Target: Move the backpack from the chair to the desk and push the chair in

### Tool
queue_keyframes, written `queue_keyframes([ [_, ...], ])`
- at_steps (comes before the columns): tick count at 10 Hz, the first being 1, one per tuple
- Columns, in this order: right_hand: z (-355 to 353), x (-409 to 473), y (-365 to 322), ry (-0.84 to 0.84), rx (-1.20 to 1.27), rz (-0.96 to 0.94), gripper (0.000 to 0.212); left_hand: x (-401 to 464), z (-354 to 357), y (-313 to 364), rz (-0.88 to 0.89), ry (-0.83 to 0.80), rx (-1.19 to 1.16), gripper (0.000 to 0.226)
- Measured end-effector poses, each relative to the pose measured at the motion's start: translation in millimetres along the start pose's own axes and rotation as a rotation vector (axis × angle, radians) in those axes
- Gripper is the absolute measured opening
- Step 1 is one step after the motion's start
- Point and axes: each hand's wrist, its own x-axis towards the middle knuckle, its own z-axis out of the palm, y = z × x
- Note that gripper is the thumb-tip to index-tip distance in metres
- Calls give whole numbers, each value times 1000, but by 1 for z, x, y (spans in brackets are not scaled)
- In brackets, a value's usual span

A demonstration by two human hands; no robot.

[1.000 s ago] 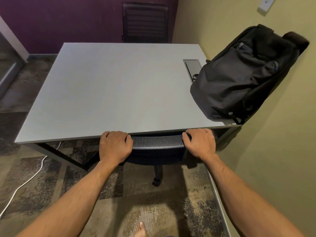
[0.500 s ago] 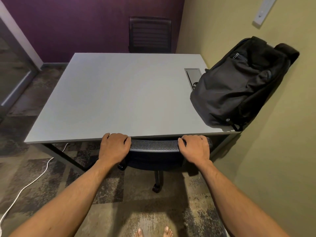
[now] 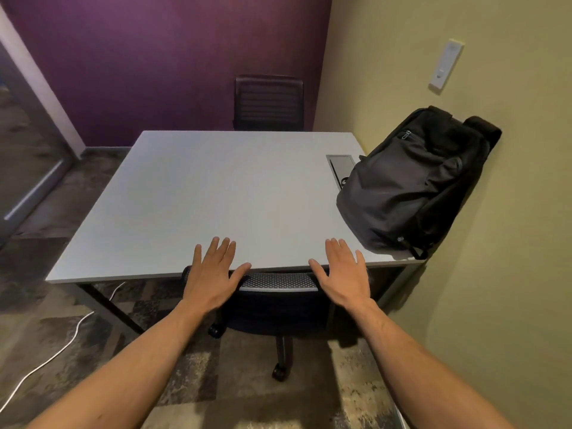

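Note:
A black backpack (image 3: 411, 184) lies on the right side of the grey desk (image 3: 216, 196), leaning against the yellow wall. The black mesh-backed chair (image 3: 275, 281) is tucked under the desk's near edge; only its backrest top, dark back and wheeled base show. My left hand (image 3: 213, 270) hovers with fingers spread over the backrest's left end and the desk edge. My right hand (image 3: 342, 270) is spread the same way over the backrest's right end. Neither hand holds anything.
A second dark chair (image 3: 268, 102) stands at the desk's far side against the purple wall. A cable hatch (image 3: 340, 164) sits in the desktop beside the backpack. A white cable (image 3: 62, 345) runs across the carpet at left. A white wall plate (image 3: 445, 68) is up right.
Both hands have let go of the chair's backrest and opened, fingers spread. My view has pulled back and risen, so the desk appears farther away.

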Motion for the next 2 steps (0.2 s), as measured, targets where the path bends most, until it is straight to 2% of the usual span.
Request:
queue_keyframes([
  [2, -12, 13, -5, 125, -56, -6, 88, 10, -14, 7, 13, 86, 48, 90],
])
